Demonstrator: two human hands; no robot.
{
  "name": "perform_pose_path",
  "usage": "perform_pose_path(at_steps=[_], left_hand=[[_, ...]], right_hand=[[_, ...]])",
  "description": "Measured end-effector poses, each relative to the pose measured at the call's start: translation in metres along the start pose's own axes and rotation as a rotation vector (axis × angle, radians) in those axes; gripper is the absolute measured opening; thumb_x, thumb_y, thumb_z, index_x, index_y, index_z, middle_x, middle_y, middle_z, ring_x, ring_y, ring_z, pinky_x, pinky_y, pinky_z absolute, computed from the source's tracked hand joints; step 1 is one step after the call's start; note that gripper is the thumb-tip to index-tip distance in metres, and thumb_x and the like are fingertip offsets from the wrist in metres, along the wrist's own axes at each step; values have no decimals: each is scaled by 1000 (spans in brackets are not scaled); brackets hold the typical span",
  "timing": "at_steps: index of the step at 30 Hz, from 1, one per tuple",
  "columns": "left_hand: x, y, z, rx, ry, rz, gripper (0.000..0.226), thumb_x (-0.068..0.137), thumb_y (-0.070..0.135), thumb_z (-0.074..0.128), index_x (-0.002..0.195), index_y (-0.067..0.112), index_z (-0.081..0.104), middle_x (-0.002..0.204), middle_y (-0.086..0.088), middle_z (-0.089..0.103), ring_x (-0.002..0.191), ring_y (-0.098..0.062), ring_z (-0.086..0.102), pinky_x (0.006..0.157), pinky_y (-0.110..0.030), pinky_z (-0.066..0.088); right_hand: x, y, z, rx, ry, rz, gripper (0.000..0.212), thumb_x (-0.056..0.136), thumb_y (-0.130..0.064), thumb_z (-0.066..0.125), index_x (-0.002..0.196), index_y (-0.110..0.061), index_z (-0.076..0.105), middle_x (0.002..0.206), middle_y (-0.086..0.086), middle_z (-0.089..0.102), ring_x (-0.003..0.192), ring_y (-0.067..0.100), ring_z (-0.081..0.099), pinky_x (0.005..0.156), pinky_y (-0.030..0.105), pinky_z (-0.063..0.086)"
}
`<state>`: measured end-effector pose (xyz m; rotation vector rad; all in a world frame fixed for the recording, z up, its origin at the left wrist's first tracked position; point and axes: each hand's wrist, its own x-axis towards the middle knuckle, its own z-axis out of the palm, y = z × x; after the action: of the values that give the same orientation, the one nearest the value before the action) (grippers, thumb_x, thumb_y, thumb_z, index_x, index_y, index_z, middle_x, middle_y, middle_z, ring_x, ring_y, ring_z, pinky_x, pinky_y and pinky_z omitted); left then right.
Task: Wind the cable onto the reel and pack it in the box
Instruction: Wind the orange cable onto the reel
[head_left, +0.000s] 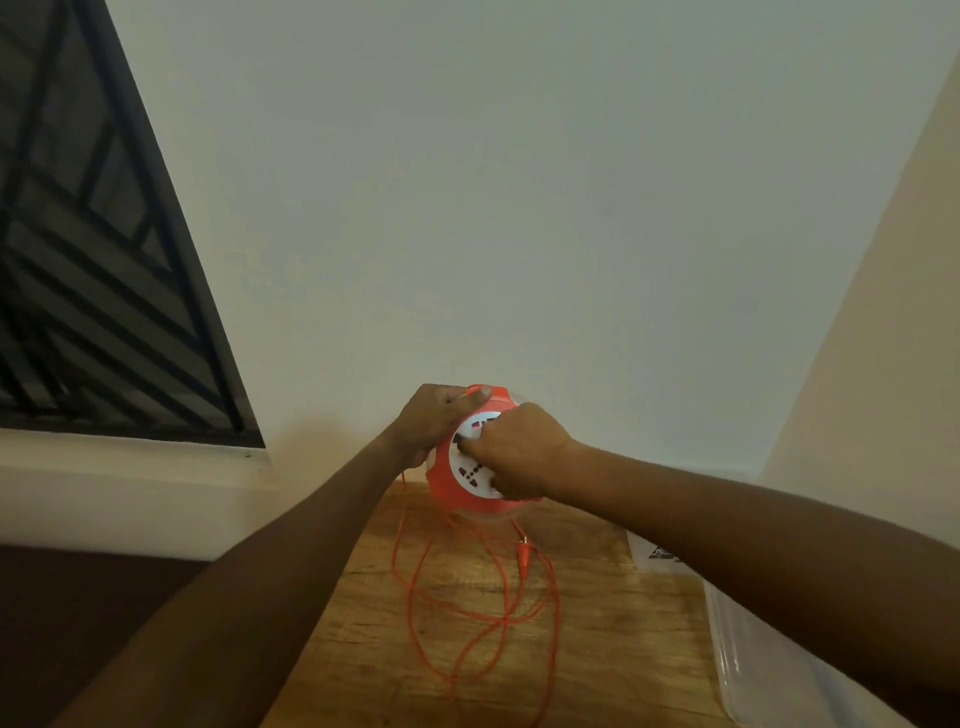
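1. The right hand (511, 451) covers much of the reel's white socket face; the clear box (737, 665) is cut off at the right edge.
2. The orange reel (457, 480) is held above the table (613, 623) at its far end, left hand (431, 423) gripping its far-left rim, right hand closed on its face.
3. The face tilts toward the viewer.
4. Loose cable (498, 618) hangs in loops onto the table.

Both hands hold the orange reel (470, 467) above the wooden table (597, 649); left hand (434, 423) grips its rim; right hand (511, 449) covers its white socket face; loose cable (483, 618) trails below.
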<state>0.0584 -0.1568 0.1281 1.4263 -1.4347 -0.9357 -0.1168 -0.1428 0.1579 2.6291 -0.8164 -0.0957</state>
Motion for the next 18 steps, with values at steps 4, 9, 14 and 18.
perform_pose_path(at_steps=[4,9,14,18], left_hand=[[2,-3,10,-104,211,38,39,99,47,64,97,11,79,88,-2,82,84,-30,79,66,-31,66],[3,-3,30,-141,417,84,32,99,46,64,104,18,78,94,3,80,93,-25,77,61,-5,53],[4,-8,33,-127,349,37,38,101,48,60,95,15,77,92,-5,80,86,-27,77,61,-25,62],[6,-8,12,-124,249,-26,51,100,56,58,107,9,76,100,-12,80,90,-36,78,81,-50,66]], right_hand=[[1,1,9,362,158,347,67,82,-54,65,143,-32,44,134,1,60,120,25,58,97,42,48],[3,-21,20,1500,389,988,51,93,-36,60,140,-20,49,135,6,60,113,25,61,91,35,54],[-5,-50,13,2166,299,1036,53,91,-25,63,135,-21,33,82,2,75,49,7,55,44,18,45],[-31,-30,29,1098,333,741,42,86,-25,63,126,-15,55,106,6,69,91,23,68,68,35,58]])
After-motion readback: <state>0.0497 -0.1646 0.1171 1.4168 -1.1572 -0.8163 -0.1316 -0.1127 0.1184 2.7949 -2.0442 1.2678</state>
